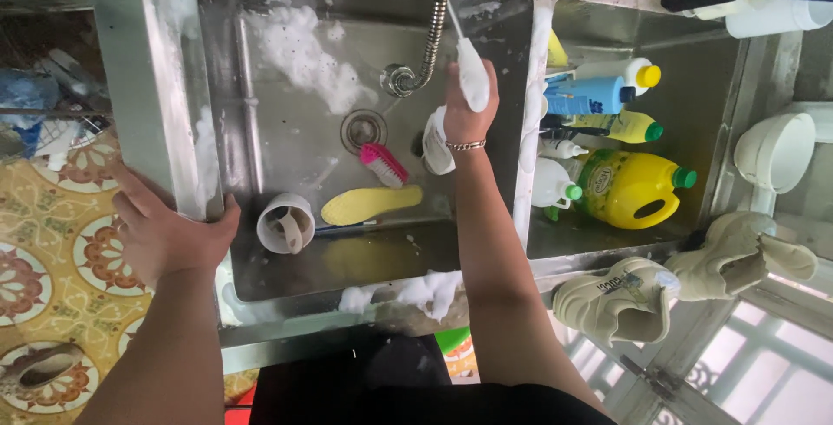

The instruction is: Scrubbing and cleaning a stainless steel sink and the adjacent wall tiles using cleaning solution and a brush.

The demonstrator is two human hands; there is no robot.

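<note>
Right hand [468, 113] clamped around a soapy white insole [474, 78], held up over the steel sink [286, 130].
Just below that grip: pink brush [383, 165], yellow insole [371, 204], white cup [285, 224] on the sink floor. Far across, left hand [169, 234] open, pressing flat on the sink's rim.

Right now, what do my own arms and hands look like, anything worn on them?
Both forearms are bare, no sleeves and no gloves. The right hand has a thin metal chain bracelet at the wrist. The left hand wears nothing that shows.
</note>
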